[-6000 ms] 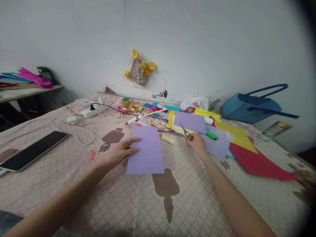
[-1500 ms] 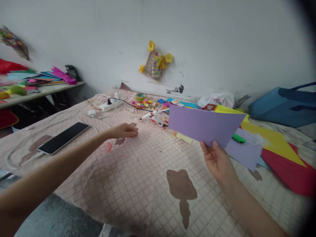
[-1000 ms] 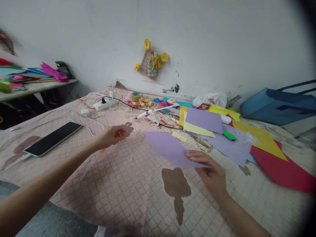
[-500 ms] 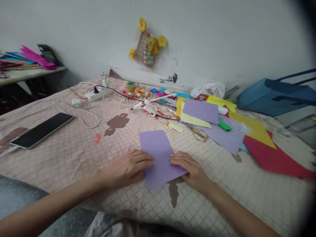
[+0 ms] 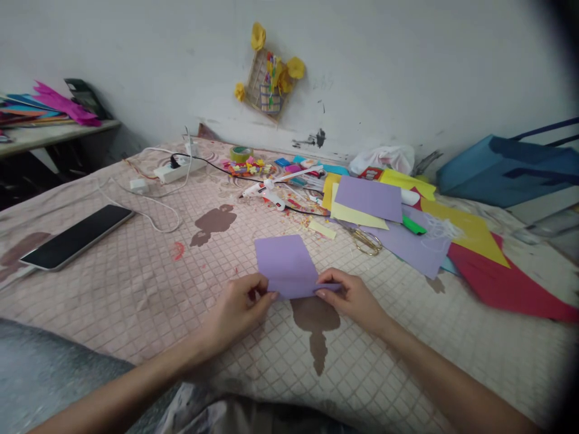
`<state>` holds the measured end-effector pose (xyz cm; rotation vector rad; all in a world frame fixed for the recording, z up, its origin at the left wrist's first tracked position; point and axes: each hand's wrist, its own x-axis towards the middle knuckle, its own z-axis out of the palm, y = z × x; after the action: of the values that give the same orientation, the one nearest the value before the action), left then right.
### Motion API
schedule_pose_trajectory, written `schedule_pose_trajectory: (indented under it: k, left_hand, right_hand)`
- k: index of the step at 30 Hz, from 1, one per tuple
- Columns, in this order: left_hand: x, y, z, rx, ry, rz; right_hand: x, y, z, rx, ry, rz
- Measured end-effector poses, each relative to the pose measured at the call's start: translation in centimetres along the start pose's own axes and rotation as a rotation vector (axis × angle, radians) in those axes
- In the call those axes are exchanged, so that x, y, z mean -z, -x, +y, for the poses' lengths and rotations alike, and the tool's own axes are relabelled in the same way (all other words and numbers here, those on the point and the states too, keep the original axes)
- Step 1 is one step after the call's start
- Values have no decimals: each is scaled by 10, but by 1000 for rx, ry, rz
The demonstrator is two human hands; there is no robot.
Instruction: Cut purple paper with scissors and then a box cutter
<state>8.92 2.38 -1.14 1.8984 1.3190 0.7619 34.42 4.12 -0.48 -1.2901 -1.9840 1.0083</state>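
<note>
A lilac paper sheet (image 5: pixel 284 265) lies on the tiled-pattern bedsheet (image 5: pixel 190 265) in front of me, its near edge bent up into a fold. My left hand (image 5: pixel 239 307) pinches the sheet's near left corner between thumb and fingers. My right hand (image 5: pixel 353 298) grips the near right part of the fold, and its fingertips reach across the paper. Gold-handled scissors (image 5: pixel 365 241) lie just beyond my right hand, not touching it.
Coloured paper sheets (image 5: pixel 420 250) and a green marker (image 5: pixel 414 225) lie at the right. Farther back are a glue gun (image 5: pixel 265 190), a tape roll (image 5: pixel 240 154), and a power strip (image 5: pixel 174 172). A black tablet (image 5: pixel 76 237) rests at the left, and a blue bag (image 5: pixel 509 172) at the right.
My hands no longer lie flat on the lilac sheet. They have lifted and bent its near edge over, and the sheet now looks shorter.
</note>
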Motion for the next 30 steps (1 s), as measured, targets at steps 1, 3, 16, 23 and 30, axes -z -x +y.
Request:
schedule_pose_trajectory:
  k: [1,3,16,23,30]
  left_hand:
    - [0,-3,0,24,5,-22]
    - [2,-6,0,41,-2,-76]
    - [6,3,-1,-222,-85,16]
    - [28,6,-7,-545,-158,-20]
    - [34,18,-11,-414,-155,-69]
  right_hand:
    - [1,-2,0,-10,-15,-2]
    - [3,-5,1,-10,-31,-5]
    - [31,-6,-2,30,85,-4]
    - [108,-37,64,-176,575,372]
    - [134,-58,104,-228,526,196]
